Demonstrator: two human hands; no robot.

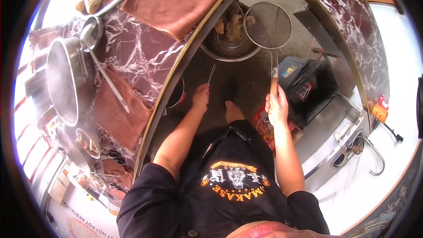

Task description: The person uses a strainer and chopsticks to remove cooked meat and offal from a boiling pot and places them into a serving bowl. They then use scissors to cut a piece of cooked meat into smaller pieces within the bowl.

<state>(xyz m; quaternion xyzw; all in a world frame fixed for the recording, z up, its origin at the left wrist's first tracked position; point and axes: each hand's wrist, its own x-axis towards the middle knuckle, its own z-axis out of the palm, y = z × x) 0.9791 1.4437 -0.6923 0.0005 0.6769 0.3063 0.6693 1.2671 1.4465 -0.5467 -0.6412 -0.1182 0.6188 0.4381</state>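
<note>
In my left hand (201, 97) is the handle of a slim metal fork (212, 71), its prongs pointing away from me. The wooden grip of a round wire-mesh skimmer (268, 24) sits in my right hand (278, 105). The skimmer's hoop hangs over the right edge of a wide metal basin (228, 56), partly covering it in view. Pale brown chunks, apparently meat, (234, 29) lie in the basin's far part. Neither the fork nor my left hand touches the basin.
Left is a marble-patterned counter (138, 53) with brown cloths (178, 0), a large steaming pot (61, 82) and a long-handled ladle (109, 79). A black-lined bin (319, 89) stands right, near a sink faucet (378, 158). A round pan (176, 94) sits below the counter edge.
</note>
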